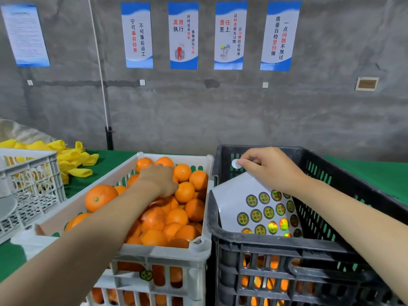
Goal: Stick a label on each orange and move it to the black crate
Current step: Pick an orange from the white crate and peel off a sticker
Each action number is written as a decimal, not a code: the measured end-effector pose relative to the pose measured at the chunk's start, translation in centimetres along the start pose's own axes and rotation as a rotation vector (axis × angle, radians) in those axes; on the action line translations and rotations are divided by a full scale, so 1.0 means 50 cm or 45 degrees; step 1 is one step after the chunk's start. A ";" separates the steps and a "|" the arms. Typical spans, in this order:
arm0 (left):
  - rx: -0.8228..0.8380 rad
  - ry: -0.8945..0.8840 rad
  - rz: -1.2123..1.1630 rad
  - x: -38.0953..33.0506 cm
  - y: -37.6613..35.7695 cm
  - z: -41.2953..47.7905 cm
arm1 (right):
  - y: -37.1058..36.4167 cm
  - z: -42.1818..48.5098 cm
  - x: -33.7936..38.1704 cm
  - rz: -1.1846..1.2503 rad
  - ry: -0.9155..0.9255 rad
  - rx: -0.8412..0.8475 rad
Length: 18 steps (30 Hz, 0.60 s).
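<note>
A white crate (pixel 167 250) in the middle is piled with oranges (pixel 176 215). My left hand (pixel 160 178) reaches into that pile with fingers curled down over an orange that is mostly hidden beneath it. To the right stands the black crate (pixel 254 239), with oranges showing through its slots. A white label sheet (pixel 238 195) with several round green-gold stickers leans inside it. My right hand (pixel 268 166) hovers above the sheet's top and pinches a single round label (pixel 235 163), its white back facing me.
A second white crate (pixel 33 184) stands at the left on the green table (pixel 117 160). Yellow foam fruit nets (pixel 72 160) lie heaped behind it. A grey concrete wall with posters rises close behind the crates.
</note>
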State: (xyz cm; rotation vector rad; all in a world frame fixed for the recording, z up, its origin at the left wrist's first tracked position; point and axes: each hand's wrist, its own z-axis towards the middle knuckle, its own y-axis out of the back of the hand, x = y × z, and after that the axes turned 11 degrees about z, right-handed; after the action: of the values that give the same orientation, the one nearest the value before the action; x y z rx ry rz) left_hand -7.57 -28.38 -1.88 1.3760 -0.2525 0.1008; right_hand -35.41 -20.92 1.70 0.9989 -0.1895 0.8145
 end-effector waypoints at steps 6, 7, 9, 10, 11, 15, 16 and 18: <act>0.167 0.332 0.119 0.034 -0.019 0.004 | 0.007 -0.002 -0.011 -0.062 -0.084 0.179; 0.215 0.348 0.061 0.040 -0.023 0.004 | 0.006 -0.002 -0.014 -0.081 -0.095 0.205; 0.264 0.363 -0.032 0.043 -0.029 0.006 | 0.004 -0.001 -0.017 -0.107 -0.118 0.225; 0.256 0.369 -0.035 0.042 -0.031 0.009 | 0.004 0.000 -0.018 -0.111 -0.127 0.224; 0.226 0.376 -0.017 0.040 -0.032 0.011 | 0.004 0.001 -0.017 -0.113 -0.132 0.216; -0.131 0.381 -0.125 0.035 -0.021 0.015 | 0.006 0.005 -0.012 -0.120 -0.113 0.107; -0.270 0.357 -0.209 0.031 -0.015 0.015 | 0.006 0.005 -0.010 -0.106 -0.105 0.082; -0.532 0.311 -0.390 0.015 0.003 0.013 | 0.006 0.004 -0.006 -0.075 -0.083 0.060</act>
State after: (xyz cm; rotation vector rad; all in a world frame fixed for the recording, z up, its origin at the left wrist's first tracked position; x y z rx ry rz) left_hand -6.98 -29.05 -1.44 0.9611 0.1387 -0.0387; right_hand -35.79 -21.15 1.85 1.0716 -0.1959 0.7360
